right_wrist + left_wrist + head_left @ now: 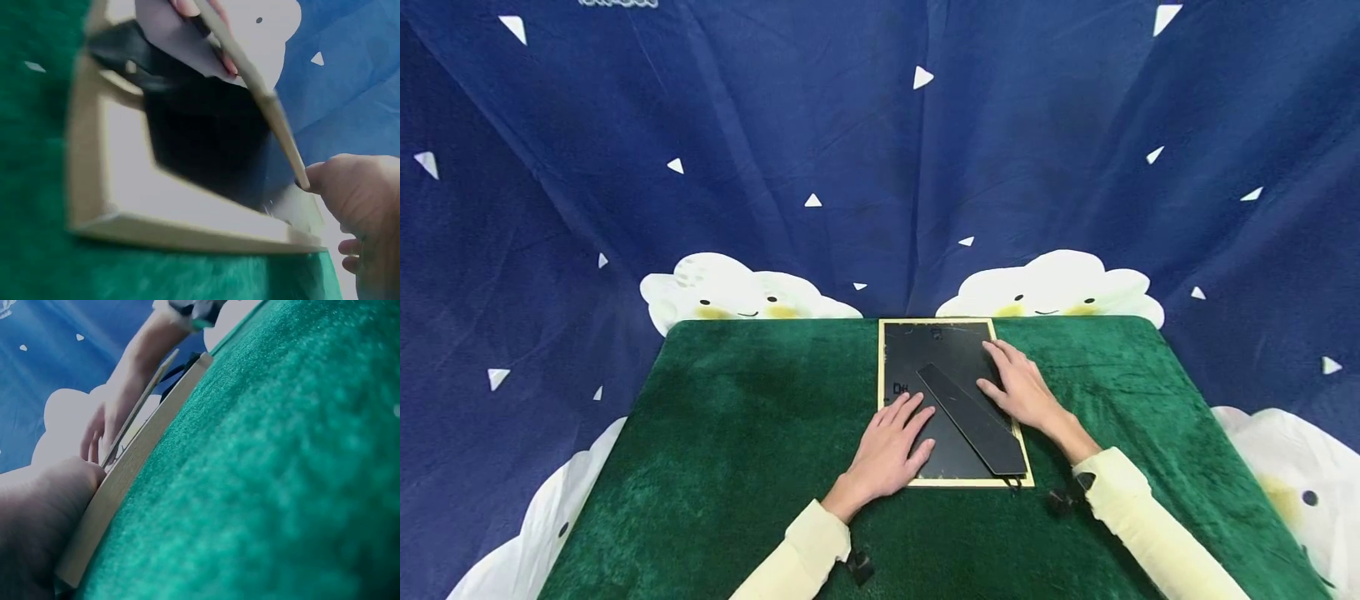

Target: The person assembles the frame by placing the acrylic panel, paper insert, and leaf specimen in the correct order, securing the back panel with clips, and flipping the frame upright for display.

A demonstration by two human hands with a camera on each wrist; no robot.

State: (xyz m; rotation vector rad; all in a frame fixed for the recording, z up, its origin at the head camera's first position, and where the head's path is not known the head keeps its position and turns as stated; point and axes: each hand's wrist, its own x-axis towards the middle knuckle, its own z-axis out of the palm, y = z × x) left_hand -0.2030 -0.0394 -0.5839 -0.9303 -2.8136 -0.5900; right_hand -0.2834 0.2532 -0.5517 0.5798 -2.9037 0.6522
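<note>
A picture frame with a pale wood border lies face down, its black backing upward. Its black easel stand slants across the back and lifts off the board in both wrist views. My left hand rests on the lower left of the backing, fingers extended. Over the right border lies my right hand, fingers spread, fingertips at the upper right edge. In the right wrist view its thumb appears close to the stand's end; I cannot tell whether they touch. Neither hand grips anything.
A green plush cloth covers the table. Behind it hangs a dark blue curtain with white triangles and smiling clouds. The frame's top edge is near the table's far edge. A black cord loop shows by the stand's lower end.
</note>
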